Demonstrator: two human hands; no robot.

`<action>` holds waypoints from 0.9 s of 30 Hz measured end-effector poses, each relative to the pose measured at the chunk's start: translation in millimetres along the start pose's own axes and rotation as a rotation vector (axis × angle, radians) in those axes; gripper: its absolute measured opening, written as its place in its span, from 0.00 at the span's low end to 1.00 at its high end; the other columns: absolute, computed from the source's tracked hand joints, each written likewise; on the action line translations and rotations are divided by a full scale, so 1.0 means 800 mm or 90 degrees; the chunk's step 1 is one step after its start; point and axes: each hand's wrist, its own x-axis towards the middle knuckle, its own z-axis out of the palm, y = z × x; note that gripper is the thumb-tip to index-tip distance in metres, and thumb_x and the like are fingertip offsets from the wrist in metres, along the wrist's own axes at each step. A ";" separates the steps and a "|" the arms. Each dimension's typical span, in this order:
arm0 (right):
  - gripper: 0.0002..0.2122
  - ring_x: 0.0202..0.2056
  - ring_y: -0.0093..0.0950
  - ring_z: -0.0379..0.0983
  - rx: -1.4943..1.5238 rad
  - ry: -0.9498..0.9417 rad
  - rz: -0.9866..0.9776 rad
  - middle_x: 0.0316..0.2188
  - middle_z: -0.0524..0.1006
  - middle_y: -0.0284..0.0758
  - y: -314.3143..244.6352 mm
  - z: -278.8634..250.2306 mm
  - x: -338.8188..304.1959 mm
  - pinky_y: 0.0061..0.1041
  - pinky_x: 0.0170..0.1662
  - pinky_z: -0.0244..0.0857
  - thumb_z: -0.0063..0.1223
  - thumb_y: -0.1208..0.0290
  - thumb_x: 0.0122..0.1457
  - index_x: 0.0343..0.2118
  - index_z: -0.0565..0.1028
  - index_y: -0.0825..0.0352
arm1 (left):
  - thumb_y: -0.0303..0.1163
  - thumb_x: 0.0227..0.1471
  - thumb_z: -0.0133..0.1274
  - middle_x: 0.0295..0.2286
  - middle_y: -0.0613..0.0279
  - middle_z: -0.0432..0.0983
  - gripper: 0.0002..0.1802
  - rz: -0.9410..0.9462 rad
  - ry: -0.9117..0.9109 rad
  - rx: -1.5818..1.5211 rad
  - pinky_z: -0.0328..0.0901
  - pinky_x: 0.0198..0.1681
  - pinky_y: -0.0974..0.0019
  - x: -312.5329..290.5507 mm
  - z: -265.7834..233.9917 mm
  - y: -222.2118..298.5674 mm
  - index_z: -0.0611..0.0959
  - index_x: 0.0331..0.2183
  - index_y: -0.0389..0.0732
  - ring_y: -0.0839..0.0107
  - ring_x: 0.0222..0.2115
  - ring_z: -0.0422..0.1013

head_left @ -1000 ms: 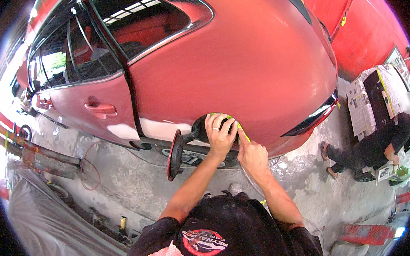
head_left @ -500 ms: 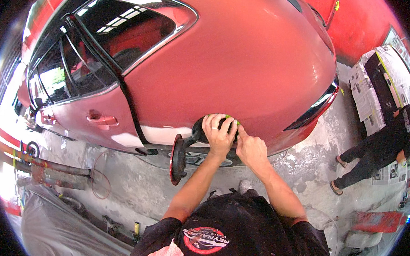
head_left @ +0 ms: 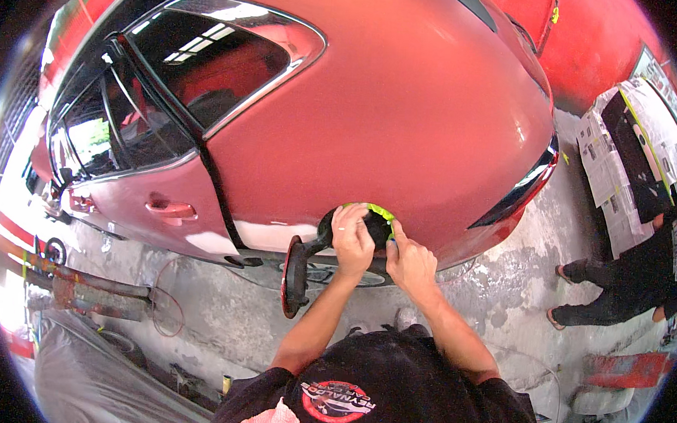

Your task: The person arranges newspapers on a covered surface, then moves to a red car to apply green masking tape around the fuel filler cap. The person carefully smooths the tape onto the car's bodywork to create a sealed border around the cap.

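Observation:
An open round fuel filler recess [head_left: 380, 227] sits in the red rear side of a car [head_left: 374, 121]. A strip of bright green masking tape [head_left: 380, 211] runs along its upper right rim. My left hand [head_left: 352, 241] lies over the recess's left part, fingers extended and fingertips at the rim near the tape. On the right edge, my right hand [head_left: 412, 263] has thumb and forefinger closed at the tape's lower end, with the other fingers curled. The fuel door [head_left: 295, 277] hangs open to the left. My left fingers hide part of the recess.
A person in dark clothes [head_left: 618, 280] stands at right beside a paper-covered panel [head_left: 608, 172]. Plastic sheeting [head_left: 92, 375] drapes something at lower left. A red hose [head_left: 166, 321] loops on the concrete floor [head_left: 226, 301]. A pink cloth [head_left: 270, 422] lies on my shoulder.
My left fingers have shifted and drawn together, uncovering more green tape along the rim. My right hand has moved slightly down. The person at right has shifted position.

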 end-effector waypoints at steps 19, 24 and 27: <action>0.38 0.39 0.54 0.79 0.130 0.055 -0.011 0.40 0.79 0.57 0.032 -0.007 -0.028 0.48 0.41 0.74 0.64 0.58 0.56 0.64 0.59 0.72 | 0.29 0.48 0.54 0.50 0.58 0.73 0.20 0.220 -0.256 0.237 0.57 0.62 0.43 0.000 -0.024 0.038 0.82 0.46 0.40 0.56 0.56 0.65; 0.35 0.45 0.51 0.77 0.166 0.029 0.012 0.44 0.77 0.53 0.036 -0.027 -0.051 0.45 0.47 0.72 0.64 0.54 0.55 0.61 0.63 0.68 | 0.32 0.48 0.55 0.42 0.57 0.76 0.13 0.248 -0.261 0.239 0.63 0.51 0.44 0.007 -0.024 0.056 0.84 0.38 0.44 0.54 0.46 0.71; 0.38 0.47 0.52 0.75 0.170 0.010 -0.001 0.46 0.76 0.53 0.036 -0.025 -0.046 0.46 0.47 0.72 0.60 0.51 0.58 0.64 0.60 0.69 | 0.26 0.49 0.53 0.46 0.53 0.74 0.16 0.259 -0.263 0.314 0.60 0.57 0.42 0.016 -0.040 0.056 0.84 0.43 0.41 0.52 0.51 0.69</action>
